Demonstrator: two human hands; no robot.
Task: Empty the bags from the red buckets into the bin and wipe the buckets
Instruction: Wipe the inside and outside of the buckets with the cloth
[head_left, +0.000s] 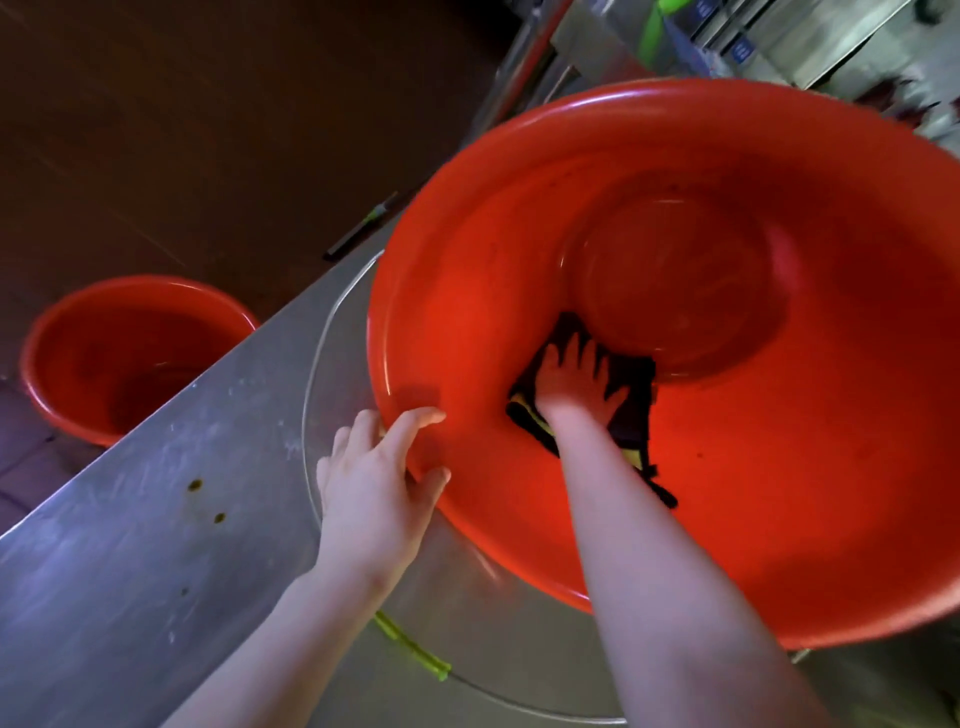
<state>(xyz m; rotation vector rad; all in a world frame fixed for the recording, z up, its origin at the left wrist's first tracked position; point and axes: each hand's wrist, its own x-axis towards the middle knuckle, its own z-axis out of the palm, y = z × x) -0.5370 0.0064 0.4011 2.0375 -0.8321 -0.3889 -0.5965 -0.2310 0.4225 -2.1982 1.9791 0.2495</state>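
left hand (374, 483): grips big bucket (779, 467) rim, 8 o'clock
right hand (571, 384): fingers spread flat, pressing cloth (631, 395) on inner wall
small bucket (119, 353): floor, 9 o'clock, past worktop (156, 519)

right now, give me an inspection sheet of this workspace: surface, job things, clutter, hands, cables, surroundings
surface: scratched steel counter with a few brown spots; a round clear disc lies under the big bucket
job's things: large red bucket on the counter, no bag inside; dark cloth with a yellow edge against its inner wall; second red bucket on the floor, no bag seen; bin not in view
clutter: yellow-green strip at the disc's edge; dark pen-like tool beyond the counter
hands: left hand grips the large bucket's rim; right hand presses the cloth with spread fingers
cables: nothing seen
surroundings: dark floor; steel units upper right
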